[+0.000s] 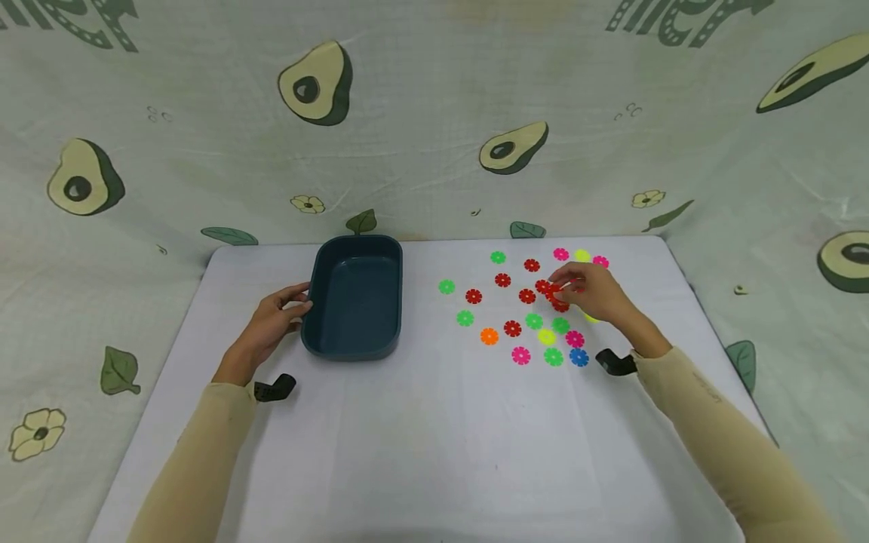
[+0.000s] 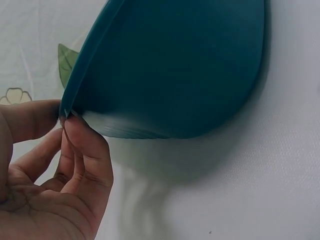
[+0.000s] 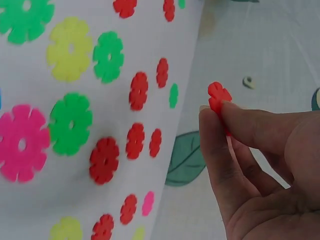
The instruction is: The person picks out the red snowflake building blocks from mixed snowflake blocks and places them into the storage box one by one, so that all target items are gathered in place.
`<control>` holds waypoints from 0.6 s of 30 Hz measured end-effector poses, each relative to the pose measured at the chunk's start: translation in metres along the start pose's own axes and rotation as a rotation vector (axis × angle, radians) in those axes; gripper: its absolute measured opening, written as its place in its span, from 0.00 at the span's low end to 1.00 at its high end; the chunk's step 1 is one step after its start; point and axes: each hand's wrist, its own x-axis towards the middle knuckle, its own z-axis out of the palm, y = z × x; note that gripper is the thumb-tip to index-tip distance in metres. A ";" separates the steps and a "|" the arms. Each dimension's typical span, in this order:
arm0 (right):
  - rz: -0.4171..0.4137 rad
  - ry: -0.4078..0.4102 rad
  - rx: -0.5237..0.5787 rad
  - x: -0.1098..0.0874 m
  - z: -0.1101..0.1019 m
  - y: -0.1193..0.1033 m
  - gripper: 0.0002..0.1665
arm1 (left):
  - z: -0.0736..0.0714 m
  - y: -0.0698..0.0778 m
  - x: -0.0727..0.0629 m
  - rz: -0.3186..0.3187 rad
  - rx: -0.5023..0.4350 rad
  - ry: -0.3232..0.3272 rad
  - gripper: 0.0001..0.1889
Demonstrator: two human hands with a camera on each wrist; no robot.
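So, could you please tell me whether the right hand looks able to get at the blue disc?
Probably yes: nothing covers the blue disc, which lies near the right hand, though that hand pinches a red disc and might need to release it first.

A tray (image 1: 356, 302) is set at the back left of the bench (image 1: 441, 452), its left rim pinched by the left grip (image 1: 271, 323). Discs (image 1: 520, 355) are scattered to its right; above them, one disc (image 3: 218, 94) is held in the right grip (image 1: 594, 290).
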 end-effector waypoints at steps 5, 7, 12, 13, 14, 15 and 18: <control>-0.054 -0.030 0.082 0.013 0.015 -0.019 0.16 | -0.002 0.001 -0.002 0.004 -0.008 0.003 0.30; -0.072 -0.047 0.119 0.018 0.021 -0.028 0.16 | -0.002 0.002 -0.003 0.015 -0.003 0.006 0.30; -0.108 -0.095 0.198 0.030 0.040 -0.049 0.15 | 0.000 0.002 -0.004 0.025 0.002 0.012 0.30; -0.114 -0.103 0.210 0.032 0.044 -0.053 0.15 | 0.001 0.003 -0.004 0.024 -0.001 0.013 0.29; -0.118 -0.110 0.223 0.034 0.047 -0.058 0.15 | 0.002 0.003 -0.003 0.024 -0.004 0.014 0.29; -0.118 -0.115 0.235 0.036 0.050 -0.062 0.15 | 0.002 0.002 -0.003 0.024 -0.006 0.015 0.29; -0.132 -0.128 0.249 0.042 0.061 -0.076 0.16 | 0.004 0.002 -0.002 0.029 -0.009 0.015 0.29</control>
